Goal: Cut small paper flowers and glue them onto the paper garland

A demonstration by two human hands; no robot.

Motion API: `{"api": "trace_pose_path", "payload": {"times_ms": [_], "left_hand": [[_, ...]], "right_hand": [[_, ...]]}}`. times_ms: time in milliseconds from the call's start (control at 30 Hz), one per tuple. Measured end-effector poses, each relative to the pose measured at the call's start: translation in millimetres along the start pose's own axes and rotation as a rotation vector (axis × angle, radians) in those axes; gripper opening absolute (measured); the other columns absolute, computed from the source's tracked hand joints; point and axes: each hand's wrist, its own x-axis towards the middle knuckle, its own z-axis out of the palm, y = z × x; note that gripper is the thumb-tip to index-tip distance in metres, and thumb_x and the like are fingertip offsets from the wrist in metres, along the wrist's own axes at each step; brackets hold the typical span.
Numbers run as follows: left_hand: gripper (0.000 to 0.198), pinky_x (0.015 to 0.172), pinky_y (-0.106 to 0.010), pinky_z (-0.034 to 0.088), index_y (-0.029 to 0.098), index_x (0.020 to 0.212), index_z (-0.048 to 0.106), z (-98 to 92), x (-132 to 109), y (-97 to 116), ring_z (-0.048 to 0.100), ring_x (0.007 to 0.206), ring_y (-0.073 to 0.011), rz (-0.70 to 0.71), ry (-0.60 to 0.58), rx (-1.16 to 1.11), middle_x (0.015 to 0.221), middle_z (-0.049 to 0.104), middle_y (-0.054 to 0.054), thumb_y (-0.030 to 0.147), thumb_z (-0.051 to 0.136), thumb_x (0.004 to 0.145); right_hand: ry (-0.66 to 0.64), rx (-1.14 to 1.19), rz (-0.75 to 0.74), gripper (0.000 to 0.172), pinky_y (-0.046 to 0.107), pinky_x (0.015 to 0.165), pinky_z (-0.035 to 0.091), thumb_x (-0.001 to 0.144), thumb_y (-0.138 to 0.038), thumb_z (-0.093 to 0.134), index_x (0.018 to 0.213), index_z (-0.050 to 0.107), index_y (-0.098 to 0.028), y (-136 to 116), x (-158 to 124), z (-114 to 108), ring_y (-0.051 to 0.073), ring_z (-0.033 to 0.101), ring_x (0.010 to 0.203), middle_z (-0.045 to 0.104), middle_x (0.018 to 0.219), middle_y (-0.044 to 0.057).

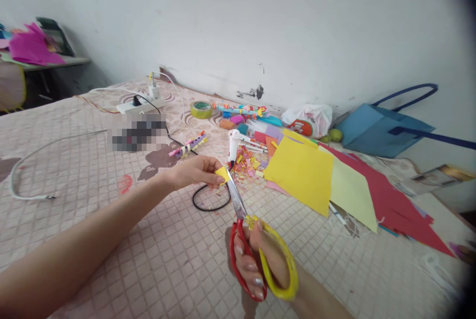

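Observation:
Between the thumb and fingers of my left hand (197,171) is a small piece of yellow paper (222,175). My right hand (256,259) is closed through the handles of a pair of scissors (236,197), one handle red and the other yellow. The scissors' metal blades point up and away, with their tips at the right edge of the yellow piece. Whether the blades are cutting into it I cannot tell. Just beyond the tips lies a white glue gun (233,144), its black cord (211,209) looping on the cloth below my left hand.
Small paper scraps (250,162) lie right of the glue gun. Yellow sheets (301,173) and red sheets (394,200) spread to the right, near a blue bag (383,128). At the back are green tape (201,109) and a power strip (141,106); a decorated stick (189,146) lies left.

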Motion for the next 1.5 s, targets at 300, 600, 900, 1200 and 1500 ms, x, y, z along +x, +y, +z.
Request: {"api": "trace_pose_path", "payload": {"times_ms": [300,600,900,1200,1500], "left_hand": [[0.012,0.059,-0.019,0.045,0.014,0.077,0.06,-0.3,-0.6,-2.9,0.059,0.061,-0.0095,0.022,-0.065,0.037,0.071,0.066,-0.003,0.023,0.067,0.073],[0.015,0.056,-0.017,0.045,0.012,0.076,0.06,-3.2,0.7,-3.5,0.057,0.056,-0.006,0.025,-0.078,0.017,0.064,0.063,0.002,0.023,0.069,0.071],[0.015,0.057,-0.017,0.045,0.012,0.077,0.061,-4.3,-0.7,-2.2,0.057,0.056,-0.0058,0.0,-0.063,0.016,0.064,0.063,0.002,0.022,0.07,0.07],[0.015,0.057,-0.016,0.046,0.012,0.076,0.06,0.8,-2.6,-0.2,0.059,0.059,-0.0063,0.0,-0.092,0.008,0.067,0.065,0.001,0.021,0.07,0.07],[0.018,0.058,-0.017,0.046,0.012,0.075,0.06,0.4,-2.7,0.8,0.059,0.059,-0.0068,-0.014,-0.095,0.021,0.066,0.065,0.002,0.022,0.073,0.067]], "right_hand": [[-0.053,0.021,0.003,0.058,0.016,0.03,0.042,0.071,-0.074,0.044,0.074,0.049,-0.016,-2.0,-0.4,1.4,0.004,0.036,0.032,0.042,0.048,-0.006],[0.004,0.004,0.04,0.058,0.016,0.029,0.04,0.061,-0.076,0.052,0.068,0.051,-0.019,-5.0,-0.2,8.1,0.004,0.032,0.03,0.041,0.046,-0.007],[0.013,0.02,0.044,0.056,0.017,0.029,0.042,0.062,-0.075,0.053,0.068,0.054,-0.019,-1.7,-0.5,6.8,0.004,0.034,0.031,0.041,0.045,-0.007],[-0.018,0.04,0.042,0.056,0.017,0.029,0.041,0.063,-0.075,0.052,0.068,0.052,-0.019,-1.1,0.4,7.5,0.004,0.033,0.03,0.041,0.045,-0.007],[-0.035,0.062,0.044,0.056,0.017,0.029,0.041,0.061,-0.076,0.053,0.067,0.053,-0.02,0.2,1.8,7.4,0.004,0.032,0.03,0.041,0.045,-0.007]]}}
